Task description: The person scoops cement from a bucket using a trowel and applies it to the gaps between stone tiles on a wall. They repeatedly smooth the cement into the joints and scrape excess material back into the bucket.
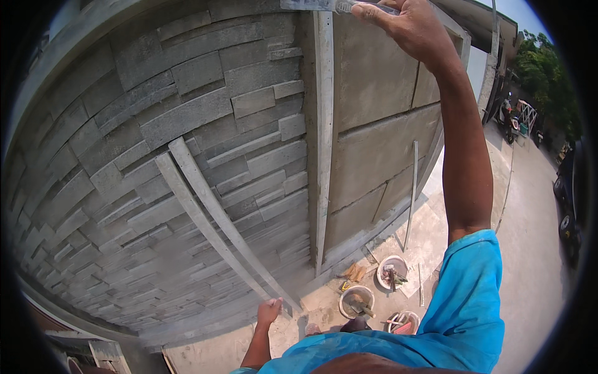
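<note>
My right hand (pixel 405 28) is raised to the top of the view, its fingers closed round a flat grey hand tool (pixel 308 4) whose kind I cannot make out because the picture's edge cuts it off. The tool is by the upper end of a long, straight pale bar (pixel 324 124) standing upright along the edge of the stone-clad wall (pixel 187 118). Low down, my left hand (pixel 270 310) is closed beside the bottom ends of two long pale bars (pixel 215 221) that lean on the stone cladding. What its fingers hold, if anything, is hidden.
Right of the upright bar is a smooth grey rendered panel (pixel 380 137) with grooves. A thin rod (pixel 412 196) leans there. Buckets of tools and mortar (pixel 356 302) stand by my feet. Further right are a paved lane (pixel 529 237), a motorbike (pixel 509 119) and a dark car (pixel 568 206).
</note>
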`<state>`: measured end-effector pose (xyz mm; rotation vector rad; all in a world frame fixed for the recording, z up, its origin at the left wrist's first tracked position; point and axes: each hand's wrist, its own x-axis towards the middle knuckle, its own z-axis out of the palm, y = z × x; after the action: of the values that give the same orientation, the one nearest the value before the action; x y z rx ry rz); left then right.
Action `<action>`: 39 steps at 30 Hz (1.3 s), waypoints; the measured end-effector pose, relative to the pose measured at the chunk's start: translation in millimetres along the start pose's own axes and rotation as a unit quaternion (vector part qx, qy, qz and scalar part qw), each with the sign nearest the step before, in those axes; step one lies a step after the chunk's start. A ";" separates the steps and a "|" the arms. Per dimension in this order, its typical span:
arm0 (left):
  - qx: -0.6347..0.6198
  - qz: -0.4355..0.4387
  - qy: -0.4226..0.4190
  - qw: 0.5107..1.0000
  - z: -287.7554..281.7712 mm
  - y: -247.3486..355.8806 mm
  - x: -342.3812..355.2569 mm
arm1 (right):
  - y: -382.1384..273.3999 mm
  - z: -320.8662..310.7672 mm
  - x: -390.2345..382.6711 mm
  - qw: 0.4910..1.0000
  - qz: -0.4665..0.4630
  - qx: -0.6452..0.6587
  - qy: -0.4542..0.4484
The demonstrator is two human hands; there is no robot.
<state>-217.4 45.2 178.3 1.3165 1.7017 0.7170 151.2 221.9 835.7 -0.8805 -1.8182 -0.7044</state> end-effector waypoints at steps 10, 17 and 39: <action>0.007 0.102 -0.050 0.993 20.1 163.3 28.0 | -27.0 42.5 -501.0 0.813 0.367 0.077 -0.447; 0.199 0.040 -0.289 0.935 142.7 37.6 -56.6 | -56.6 -46.9 -778.3 0.611 0.474 0.118 -0.622; 0.159 0.345 0.129 0.916 53.6 281.5 74.0 | -74.7 -24.2 -822.7 0.479 0.446 0.282 -0.702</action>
<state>-43.9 192.6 367.4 2.1854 1.5847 1.0760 331.2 -54.1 77.9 -1.8726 -2.0117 1.7657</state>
